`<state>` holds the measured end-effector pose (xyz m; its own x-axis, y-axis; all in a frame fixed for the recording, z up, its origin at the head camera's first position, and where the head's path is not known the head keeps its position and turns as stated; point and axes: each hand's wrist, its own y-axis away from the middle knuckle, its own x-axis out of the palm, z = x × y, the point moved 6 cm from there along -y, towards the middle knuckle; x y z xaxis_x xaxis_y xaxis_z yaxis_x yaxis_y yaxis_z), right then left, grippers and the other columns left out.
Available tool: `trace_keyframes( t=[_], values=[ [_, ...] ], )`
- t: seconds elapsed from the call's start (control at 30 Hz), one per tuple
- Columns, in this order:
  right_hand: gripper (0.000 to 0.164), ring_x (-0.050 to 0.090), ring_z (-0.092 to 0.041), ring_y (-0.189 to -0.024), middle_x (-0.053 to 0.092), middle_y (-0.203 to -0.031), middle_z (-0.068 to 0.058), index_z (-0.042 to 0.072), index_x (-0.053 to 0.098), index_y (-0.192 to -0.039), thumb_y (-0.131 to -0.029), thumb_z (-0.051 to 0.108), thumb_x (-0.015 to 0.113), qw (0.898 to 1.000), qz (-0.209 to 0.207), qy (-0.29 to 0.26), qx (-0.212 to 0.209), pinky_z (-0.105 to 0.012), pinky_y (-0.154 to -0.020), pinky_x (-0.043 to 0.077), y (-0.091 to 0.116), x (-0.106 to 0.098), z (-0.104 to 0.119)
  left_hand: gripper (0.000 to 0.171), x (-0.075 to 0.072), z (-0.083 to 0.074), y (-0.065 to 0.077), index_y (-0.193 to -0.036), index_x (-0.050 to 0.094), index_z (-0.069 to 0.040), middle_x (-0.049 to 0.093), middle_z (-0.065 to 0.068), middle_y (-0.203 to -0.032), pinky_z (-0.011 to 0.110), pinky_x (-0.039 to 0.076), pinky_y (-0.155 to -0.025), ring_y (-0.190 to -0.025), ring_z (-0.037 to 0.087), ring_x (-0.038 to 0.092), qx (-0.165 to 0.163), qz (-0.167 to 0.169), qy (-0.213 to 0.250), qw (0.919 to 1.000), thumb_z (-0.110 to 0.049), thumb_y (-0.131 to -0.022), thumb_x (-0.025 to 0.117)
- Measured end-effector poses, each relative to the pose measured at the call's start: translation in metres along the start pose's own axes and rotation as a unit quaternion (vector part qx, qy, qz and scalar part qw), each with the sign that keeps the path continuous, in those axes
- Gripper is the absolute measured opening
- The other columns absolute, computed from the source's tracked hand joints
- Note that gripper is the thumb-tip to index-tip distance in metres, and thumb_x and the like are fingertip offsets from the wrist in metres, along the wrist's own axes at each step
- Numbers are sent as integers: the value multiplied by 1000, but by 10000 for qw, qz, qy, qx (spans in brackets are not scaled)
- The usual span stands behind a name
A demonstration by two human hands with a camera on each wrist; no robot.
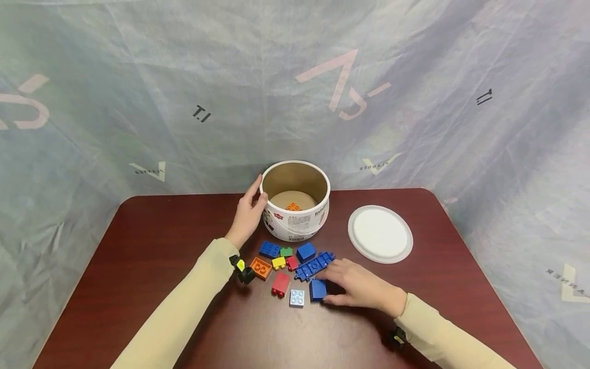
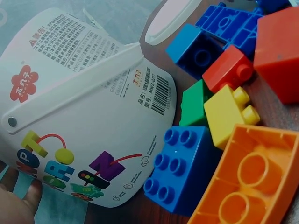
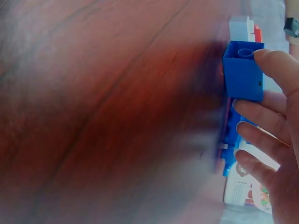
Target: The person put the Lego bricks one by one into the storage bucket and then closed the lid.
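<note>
My left hand (image 1: 247, 215) rests against the left side of a white bucket (image 1: 295, 228), its fingers and thumb near the rim. In the left wrist view, fingertips (image 2: 32, 198) touch the printed wall. An orange brick (image 1: 293, 206) lies inside the bucket. My right hand (image 1: 359, 286) pinches a blue brick (image 1: 318, 290) between thumb and index finger. The right wrist view shows that blue brick (image 3: 244, 72) with its hollow side towards the thumb. Beside the other fingers lies a blue train-track-like piece (image 1: 315, 266).
Bricks lie before the bucket: blue (image 1: 269, 249), green (image 1: 286, 252), yellow (image 1: 278, 263), small red (image 1: 292, 263), orange (image 1: 260, 268), larger red (image 1: 280, 285), light blue (image 1: 297, 298) and another blue (image 1: 306, 252). A white round lid (image 1: 380, 234) lies right. Grey cloth (image 1: 276, 77) hangs behind the table (image 1: 152, 266).
</note>
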<state>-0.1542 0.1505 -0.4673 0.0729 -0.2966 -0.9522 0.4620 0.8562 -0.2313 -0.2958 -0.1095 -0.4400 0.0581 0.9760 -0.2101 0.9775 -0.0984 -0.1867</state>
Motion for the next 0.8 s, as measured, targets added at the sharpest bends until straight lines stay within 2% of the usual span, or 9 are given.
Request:
trace_keyframes(
  t=[0.3, 0.53, 0.8],
  values=[
    [45, 62, -12, -99, 70, -107, 2, 9, 72, -122, -87, 35, 84, 9997, -229, 102, -7, -32, -87, 53, -1, -28, -6, 61, 2, -1, -2, -167, 27, -22, 26, 1, -172, 47, 39, -117, -153, 27, 35, 37, -14, 31, 10000, -22, -111, 51],
    [46, 63, -13, -97, 70, -106, 1, 6, 72, -122, -85, 30, 86, 9989, -420, 54, -212, -32, -87, 55, -10, -53, -6, 61, 0, 4, 2, -167, 28, -19, 26, 3, -171, 50, 39, -116, -151, 35, 38, -16, -1, 0, 10000, -20, -111, 52],
    [47, 65, -15, -102, 72, -110, -1, 6, 71, -126, -87, 29, 84, 9992, -354, 197, 18, -37, -91, 56, -29, -86, -17, 61, 0, 0, 2, -167, 28, -19, 26, 2, -171, 50, 39, -117, -152, 29, 36, 25, -14, -13, 10000, -20, -111, 51]
  ],
)
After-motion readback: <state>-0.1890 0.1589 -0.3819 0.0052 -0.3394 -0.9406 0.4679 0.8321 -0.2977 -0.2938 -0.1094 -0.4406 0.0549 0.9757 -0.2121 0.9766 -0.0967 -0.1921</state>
